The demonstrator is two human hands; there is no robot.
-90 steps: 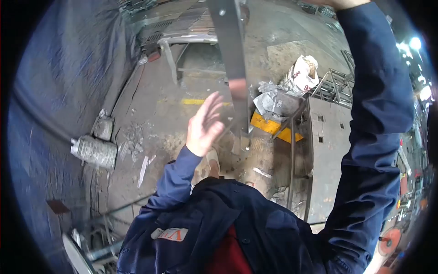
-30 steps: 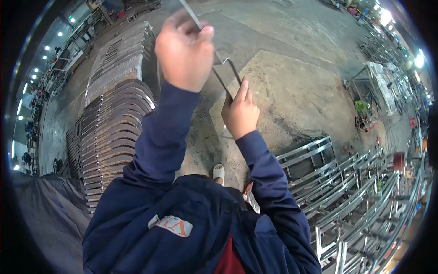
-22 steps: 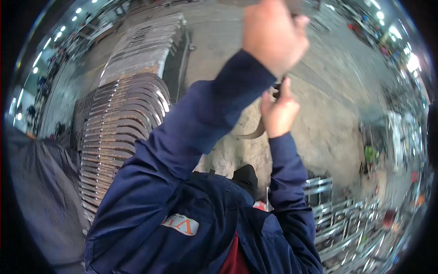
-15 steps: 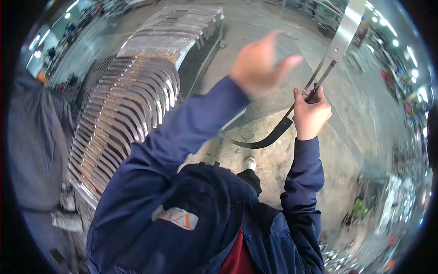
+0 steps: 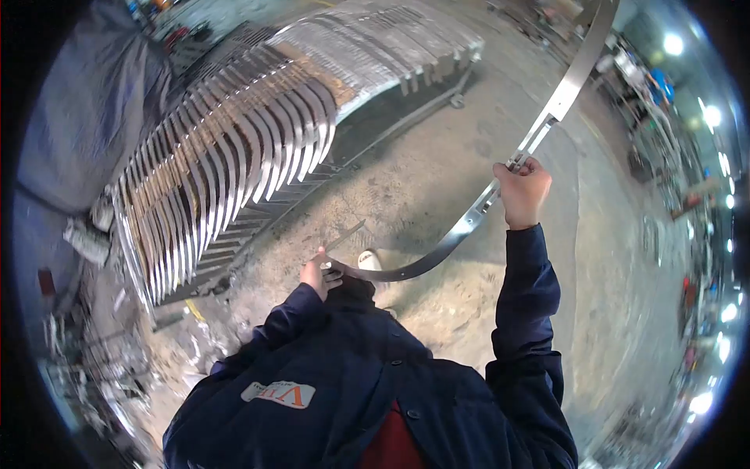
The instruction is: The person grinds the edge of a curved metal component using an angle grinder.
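A long curved metal strip (image 5: 433, 259), with slots and small holes along its middle, stretches from near my waist to the top right of the view. My right hand (image 5: 522, 191) is closed around its slotted middle section. Near my waist, my left hand (image 5: 319, 275) is closed on the strip's lower end, fingers wrapped at the edge. A thin narrow end (image 5: 346, 234) pokes out beyond the left hand over the floor. The strip's far end runs out of the frame.
On the left stands a rack (image 5: 312, 178) with a row of similar curved metal strips (image 5: 234, 156). Wrapped-looking grey material (image 5: 383, 43) lies behind them. A dark cover (image 5: 94, 109) hangs at far left. My shoe (image 5: 369, 260) is on the concrete floor (image 5: 461, 289).
My left hand has come down from its raised, open position to the strip's lower end. The strip has turned to show its bright face, and the view has swung so the rack sits further right.
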